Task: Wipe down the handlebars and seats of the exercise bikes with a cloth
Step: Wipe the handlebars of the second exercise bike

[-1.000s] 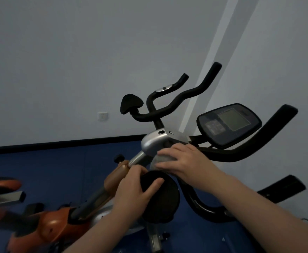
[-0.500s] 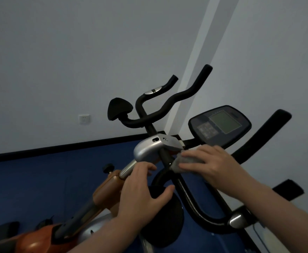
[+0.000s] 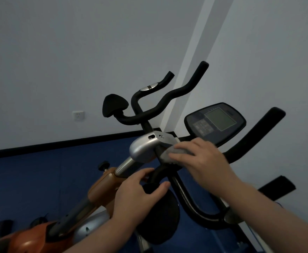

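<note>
Cloth pressed to the near bike's handlebar centre

The right hand (image 3: 202, 161) lies fingers-flat on a crumpled grey cloth (image 3: 169, 155), pressing it against the black foam handlebar (image 3: 191, 201) just beside the rounded silver metal clamp (image 3: 144, 147). Below and to its left, the left hand (image 3: 138, 196) curls round the handlebar's black end pad. Beyond the right hand sits the dark oval console (image 3: 215, 123).
</note>
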A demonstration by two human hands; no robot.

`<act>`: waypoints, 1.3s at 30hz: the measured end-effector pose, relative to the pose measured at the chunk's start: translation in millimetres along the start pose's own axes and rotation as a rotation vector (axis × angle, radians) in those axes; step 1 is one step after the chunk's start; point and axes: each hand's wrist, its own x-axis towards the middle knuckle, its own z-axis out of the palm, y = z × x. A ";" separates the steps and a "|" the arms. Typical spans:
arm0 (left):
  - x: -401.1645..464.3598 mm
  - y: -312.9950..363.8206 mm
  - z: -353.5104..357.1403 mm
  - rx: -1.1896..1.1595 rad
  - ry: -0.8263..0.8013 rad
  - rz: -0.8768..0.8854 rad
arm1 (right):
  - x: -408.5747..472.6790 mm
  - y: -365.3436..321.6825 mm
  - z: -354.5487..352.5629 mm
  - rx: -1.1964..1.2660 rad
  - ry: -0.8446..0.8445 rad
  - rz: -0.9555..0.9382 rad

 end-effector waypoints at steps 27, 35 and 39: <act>21.6 28.7 -4.9 0.184 -0.142 0.094 | -14.9 -18.7 12.0 0.062 0.000 0.083; 22.0 26.6 -4.9 0.201 -0.112 0.175 | -6.1 -39.2 12.5 0.032 0.116 0.330; 22.0 25.0 -8.3 0.207 -0.153 0.214 | -40.4 -16.5 -0.9 -0.059 0.088 0.360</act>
